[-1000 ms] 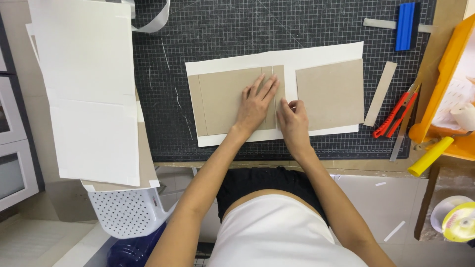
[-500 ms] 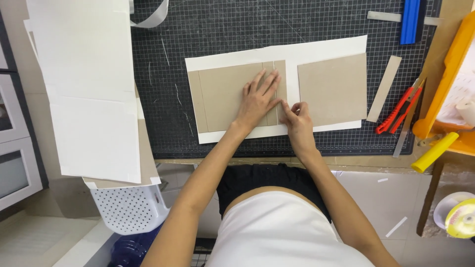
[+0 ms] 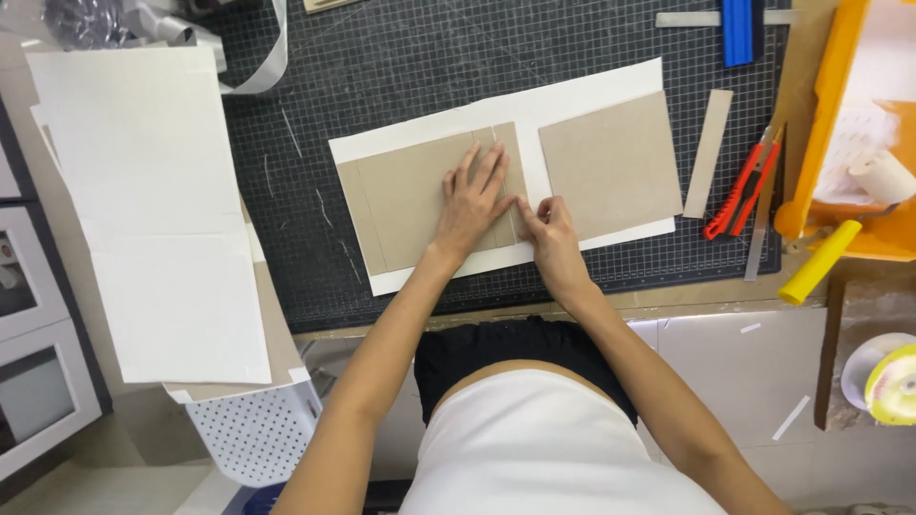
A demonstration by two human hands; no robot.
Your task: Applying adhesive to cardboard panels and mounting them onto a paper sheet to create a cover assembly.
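A white sheet of paper (image 3: 572, 105) lies on the dark cutting mat (image 3: 401, 86). On it rest a left brown cardboard panel (image 3: 401, 195) with a narrow strip at its right edge, and a right brown cardboard panel (image 3: 611, 162). My left hand (image 3: 472, 200) lies flat, fingers spread, on the left panel and the strip. Beside it, my right hand (image 3: 546, 234) has its fingers curled, the fingertips pressing at the strip's lower right edge in the white gap between the panels.
A stack of large white sheets (image 3: 153, 200) lies left of the mat. A loose cardboard strip (image 3: 708, 153), a red utility knife (image 3: 742, 186) and a metal ruler sit right of the paper. A yellow tube (image 3: 819, 262), orange tray (image 3: 825, 114) and tape roll (image 3: 892, 381) are further right.
My right hand has shifted from lying flat below the strip to a curled pinch at the strip's edge. My left hand has stayed pressed on the left panel.
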